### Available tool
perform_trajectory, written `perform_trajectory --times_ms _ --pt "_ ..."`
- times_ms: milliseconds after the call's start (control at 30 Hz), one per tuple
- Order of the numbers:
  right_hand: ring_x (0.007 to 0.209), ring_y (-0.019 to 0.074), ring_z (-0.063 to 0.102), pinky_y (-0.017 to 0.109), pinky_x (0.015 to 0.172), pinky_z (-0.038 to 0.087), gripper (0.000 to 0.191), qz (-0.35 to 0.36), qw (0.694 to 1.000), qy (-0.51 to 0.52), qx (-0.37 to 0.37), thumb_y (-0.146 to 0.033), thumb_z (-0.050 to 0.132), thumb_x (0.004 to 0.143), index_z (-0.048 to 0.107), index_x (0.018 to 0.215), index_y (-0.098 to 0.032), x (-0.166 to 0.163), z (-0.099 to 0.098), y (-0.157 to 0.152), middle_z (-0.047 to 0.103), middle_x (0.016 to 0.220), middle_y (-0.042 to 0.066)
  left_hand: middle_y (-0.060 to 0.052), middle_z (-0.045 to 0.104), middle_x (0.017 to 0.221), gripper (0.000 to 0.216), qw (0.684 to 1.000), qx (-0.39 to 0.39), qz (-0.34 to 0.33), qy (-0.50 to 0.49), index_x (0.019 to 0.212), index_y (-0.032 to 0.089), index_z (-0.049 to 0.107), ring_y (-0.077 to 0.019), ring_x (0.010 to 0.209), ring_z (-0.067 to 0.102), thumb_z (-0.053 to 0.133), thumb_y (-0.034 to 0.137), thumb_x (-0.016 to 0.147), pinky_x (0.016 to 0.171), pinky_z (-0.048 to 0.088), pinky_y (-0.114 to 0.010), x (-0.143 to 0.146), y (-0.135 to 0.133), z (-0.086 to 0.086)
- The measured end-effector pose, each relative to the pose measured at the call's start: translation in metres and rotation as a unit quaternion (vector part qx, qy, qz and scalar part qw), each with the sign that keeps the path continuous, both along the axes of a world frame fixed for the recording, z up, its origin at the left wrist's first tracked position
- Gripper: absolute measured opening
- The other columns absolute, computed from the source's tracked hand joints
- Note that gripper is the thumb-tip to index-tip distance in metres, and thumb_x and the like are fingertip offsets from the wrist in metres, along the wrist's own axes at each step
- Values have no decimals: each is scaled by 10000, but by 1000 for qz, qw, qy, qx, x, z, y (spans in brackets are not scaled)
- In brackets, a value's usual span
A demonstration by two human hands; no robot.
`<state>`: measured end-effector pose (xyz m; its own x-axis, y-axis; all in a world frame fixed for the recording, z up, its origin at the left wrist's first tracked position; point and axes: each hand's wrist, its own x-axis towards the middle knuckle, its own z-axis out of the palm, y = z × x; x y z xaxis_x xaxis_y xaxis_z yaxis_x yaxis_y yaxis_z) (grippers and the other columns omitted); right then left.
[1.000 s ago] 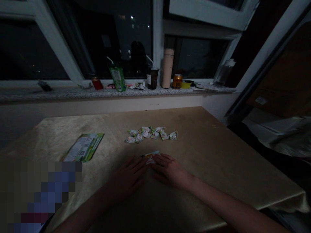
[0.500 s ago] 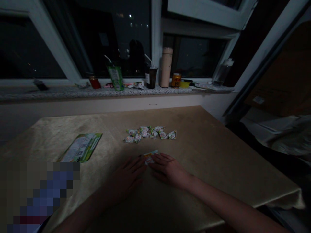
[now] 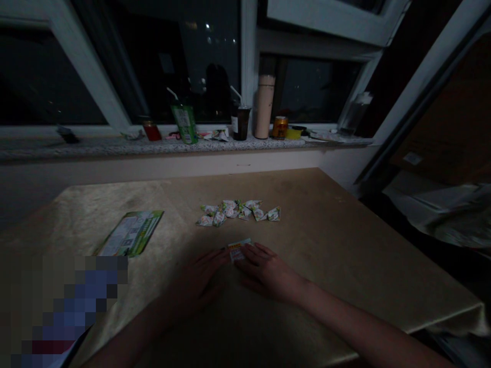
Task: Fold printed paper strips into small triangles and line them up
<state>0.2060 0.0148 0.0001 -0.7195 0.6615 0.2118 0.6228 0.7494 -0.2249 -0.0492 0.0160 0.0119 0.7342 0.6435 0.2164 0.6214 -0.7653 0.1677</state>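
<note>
A small printed paper packet or wrapper (image 3: 235, 251) lies flat on the table between my two hands; its exact kind is too dim to tell. My right hand (image 3: 264, 271) rests palm down over its right side, fingers stretched out. At the left edge, the fingertips of my left hand (image 3: 201, 278) touch or nearly touch it, with the fingers extended flat and in shadow. Beyond them, several small twisted pieces in white and green printed wrappers (image 3: 230, 209) form a loose row. To the left lies a flat green and white printed packet (image 3: 132, 233).
A shiny beige cloth (image 3: 307, 204) covers the table. On the granite sill (image 3: 215, 145) behind stand a green drink pack (image 3: 186, 122), a dark cup with a straw (image 3: 240, 122), a pink flask (image 3: 264, 107), an orange can (image 3: 280, 127) and a red jar (image 3: 152, 131).
The view has shifted very slightly. The fingers of my left hand lie a little closer together, while my right hand stays over the small printed packet.
</note>
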Motion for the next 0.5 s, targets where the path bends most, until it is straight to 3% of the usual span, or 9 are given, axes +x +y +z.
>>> perform_trajectory --times_ms 67,167,333,500 --pt "1303 267 402 429 1111 274 406 -3 1000 0 0 -402 456 933 524 1284 -211 -1 0 0 481 1378 123 -45 583 1288 304 999 23 -7 -28 1145 225 588 -221 1156 542 494 182 860 1004 392 -387 -1 3 0" --pt "1297 264 411 425 1111 274 405 -6 1000 1 -2 -408 448 936 531 1277 -206 -2 -2 0 498 1360 124 -10 697 1063 195 997 44 -44 -54 925 237 639 -184 980 631 495 149 826 967 401 -366 -3 5 -2" --pt "1318 254 383 419 1120 259 418 -4 1000 10 -6 -404 466 929 517 1298 -214 -2 -3 0 484 1376 123 1 704 962 179 996 30 -53 -67 929 228 616 -156 901 636 477 150 847 938 395 -339 -2 4 -2" --pt "1327 241 371 422 1122 256 418 -1 999 32 -3 -404 471 926 518 1300 -223 0 -7 1 483 1382 106 -14 680 967 156 999 -15 -1 -29 949 227 593 -187 917 615 468 192 862 904 422 -352 2 6 2"
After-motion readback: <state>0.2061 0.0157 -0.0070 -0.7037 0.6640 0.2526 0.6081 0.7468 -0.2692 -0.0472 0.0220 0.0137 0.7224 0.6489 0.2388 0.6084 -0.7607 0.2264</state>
